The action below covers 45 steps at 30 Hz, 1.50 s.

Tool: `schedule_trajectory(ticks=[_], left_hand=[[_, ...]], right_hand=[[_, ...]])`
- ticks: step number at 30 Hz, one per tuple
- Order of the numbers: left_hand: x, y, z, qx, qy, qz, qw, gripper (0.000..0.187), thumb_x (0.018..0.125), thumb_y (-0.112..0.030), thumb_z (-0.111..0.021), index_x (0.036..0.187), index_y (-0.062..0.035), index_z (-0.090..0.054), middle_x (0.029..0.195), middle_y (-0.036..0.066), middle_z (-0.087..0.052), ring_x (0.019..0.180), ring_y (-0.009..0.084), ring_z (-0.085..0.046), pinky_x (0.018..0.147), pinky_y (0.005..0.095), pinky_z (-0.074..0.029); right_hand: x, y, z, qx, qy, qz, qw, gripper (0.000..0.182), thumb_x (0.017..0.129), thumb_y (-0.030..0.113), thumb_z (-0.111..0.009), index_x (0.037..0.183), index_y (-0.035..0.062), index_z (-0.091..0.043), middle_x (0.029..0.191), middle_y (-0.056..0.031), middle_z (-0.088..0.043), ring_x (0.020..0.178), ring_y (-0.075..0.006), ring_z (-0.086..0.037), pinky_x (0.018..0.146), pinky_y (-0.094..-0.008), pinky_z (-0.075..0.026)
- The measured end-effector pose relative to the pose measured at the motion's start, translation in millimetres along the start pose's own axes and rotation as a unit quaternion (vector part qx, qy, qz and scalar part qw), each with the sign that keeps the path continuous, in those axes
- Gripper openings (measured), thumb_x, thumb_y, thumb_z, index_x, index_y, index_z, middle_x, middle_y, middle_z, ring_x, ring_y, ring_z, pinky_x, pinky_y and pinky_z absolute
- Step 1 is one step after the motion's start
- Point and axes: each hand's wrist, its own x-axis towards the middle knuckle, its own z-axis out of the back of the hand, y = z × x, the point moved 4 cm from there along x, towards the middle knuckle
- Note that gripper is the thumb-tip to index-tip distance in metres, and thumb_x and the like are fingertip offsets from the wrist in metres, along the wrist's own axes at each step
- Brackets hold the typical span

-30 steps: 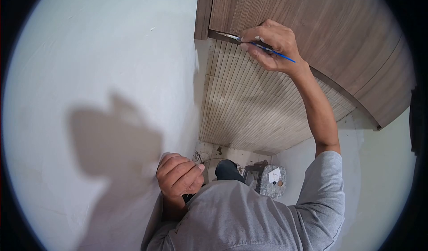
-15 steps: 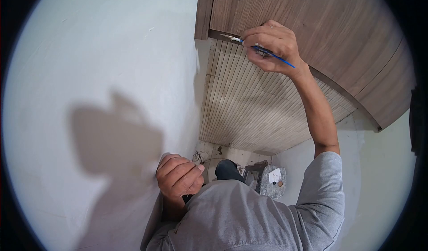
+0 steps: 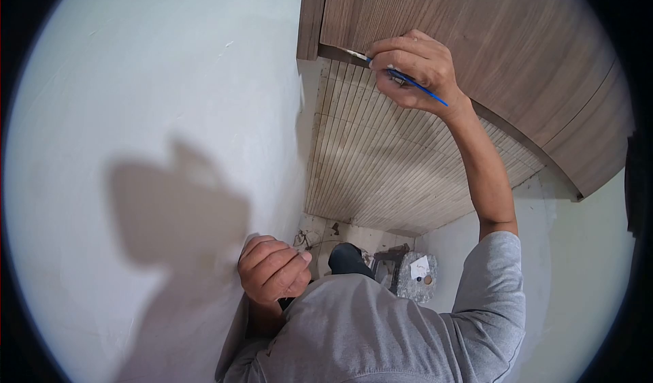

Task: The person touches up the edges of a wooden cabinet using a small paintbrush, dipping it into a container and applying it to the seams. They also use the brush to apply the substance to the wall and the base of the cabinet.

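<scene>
My right hand (image 3: 413, 70) is raised to the lower edge of a brown wood-grain cabinet panel (image 3: 503, 50). Its fingers pinch a thin paintbrush with a blue handle (image 3: 435, 98), whose pale front end points left toward the panel's bottom corner. The tip appears to meet the panel's edge, though it is small and hard to make out. Low down, close to the white wall (image 3: 204, 77), my left hand (image 3: 274, 269) is closed with its fingers curled in. Whatever may be inside that fist is hidden.
Beneath the cabinet spreads a striped, narrow-tiled surface (image 3: 367, 158). Near my leg (image 3: 350, 259) at the bottom, a plastic-wrapped item (image 3: 410, 288) with a white paper label (image 3: 420, 268) stands beside another pale wall (image 3: 452, 247). A narrow wooden strip (image 3: 312, 15) edges the cabinet at left.
The paintbrush has tilted slightly in my right hand, its tip moving up and in against the panel's lower edge. My left hand has stayed nearly still.
</scene>
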Motion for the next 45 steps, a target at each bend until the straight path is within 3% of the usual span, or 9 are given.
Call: schedule_trajectory(ticks=[11, 23, 29, 32, 45], left_hand=[[-1.2, 1.1, -1.0, 0.002, -0.019, -0.007, 1.0, 0.02, 0.067, 0.0, -0.068, 0.084, -0.0079, -0.074, 0.07, 0.002, -0.063, 0.06, 0.0185, -0.061, 0.05, 0.0311, -0.044], [-2.9, -0.8, 0.7, 0.007, -0.004, 0.017, 1.0, 0.018, 0.072, -0.003, -0.07, 0.088, -0.0106, -0.075, 0.074, 0.001, -0.064, 0.064, 0.0185, -0.063, 0.053, 0.0322, -0.047], [-2.9, -0.4, -0.3, 0.009, -0.009, 0.013, 1.0, 0.018, 0.071, -0.002, -0.069, 0.087, -0.0103, -0.074, 0.074, 0.001, -0.064, 0.063, 0.0186, -0.062, 0.053, 0.032, -0.047], [-1.6, -0.8, 0.5, -0.006, -0.001, -0.001, 1.0, 0.016, 0.071, 0.001, -0.066, 0.084, -0.004, -0.07, 0.072, 0.007, -0.064, 0.062, 0.0229, -0.061, 0.05, 0.0352, -0.048], [-2.2, 0.1, -0.9, 0.001, -0.004, -0.009, 1.0, 0.016, 0.071, 0.002, -0.065, 0.085, -0.0046, -0.07, 0.072, 0.006, -0.064, 0.061, 0.0228, -0.061, 0.05, 0.0353, -0.048]], right_hand=[[0.4, 0.3, -2.0, -0.011, -0.002, 0.002, 1.0, 0.015, 0.071, 0.004, -0.077, 0.081, 0.0134, -0.072, 0.087, 0.001, -0.077, 0.073, -0.0119, -0.07, 0.065, -0.028, -0.052], [0.3, 0.7, -1.5, -0.012, 0.002, -0.001, 1.0, 0.017, 0.07, 0.003, -0.077, 0.082, 0.0125, -0.071, 0.087, 0.0004, -0.076, 0.073, -0.0128, -0.069, 0.065, -0.0282, -0.052], [-0.8, 0.8, -1.2, -0.013, 0.001, -0.002, 1.0, 0.017, 0.07, 0.003, -0.077, 0.082, 0.0125, -0.071, 0.087, 0.0004, -0.076, 0.073, -0.0129, -0.069, 0.065, -0.0281, -0.052], [-1.7, 0.5, -1.7, -0.014, -0.003, -0.004, 1.0, 0.017, 0.069, 0.003, -0.077, 0.082, 0.0126, -0.071, 0.087, 0.0005, -0.076, 0.072, -0.0129, -0.069, 0.064, -0.0281, -0.052], [-0.2, 2.4, 3.0, -0.017, -0.019, -0.007, 1.0, 0.018, 0.065, 0.0, -0.073, 0.077, 0.0124, -0.067, 0.081, 0.0019, -0.073, 0.066, -0.0117, -0.064, 0.06, -0.028, -0.048]])
